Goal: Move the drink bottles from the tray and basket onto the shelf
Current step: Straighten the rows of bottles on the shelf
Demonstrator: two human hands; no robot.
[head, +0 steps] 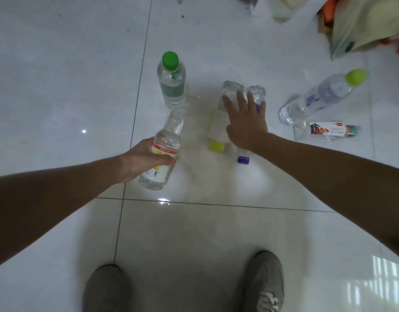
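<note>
White tile floor (pixel 59 86): shiny, w/ dark lines between tiles. Every btl in view is on it or just above it.
left hand (pixel 142 159): left-centre of frame. Its fingers (pixel 169 162) are curled round the red-label bottle, holding it at the middle.
red-label bottle (pixel 166 138): clear and tilted, top end pointing up-frame twd the green-cap bottle. Top is blurry, so can't tell if they touch.
right hand (pixel 246 124): centre of frame. Its fingers (pixel 240 97) are straight & spread wide, lying flat across 2 btls, not curled round either.
yellow-cap bottle (pixel 218 118): lying down under the right hand, cap twd bottom of frame.
purple-cap bottle (pixel 256 93): lying just beside it on the right, same way round, also under that hand.
green-cap bottle (pixel 171 84): standing up, upper centre, apart from both hands.
lime-cap bottle (pixel 320 97): on its side, right of frame, cap twd upper right.
small bottle (pixel 324 131): lying just below the lime one, orange & blue label, cap twd right edge.
bags (pixel 363 25): upper right corner, blurry.
shoes (pixel 264 280): grey, bottom of frame.
</note>
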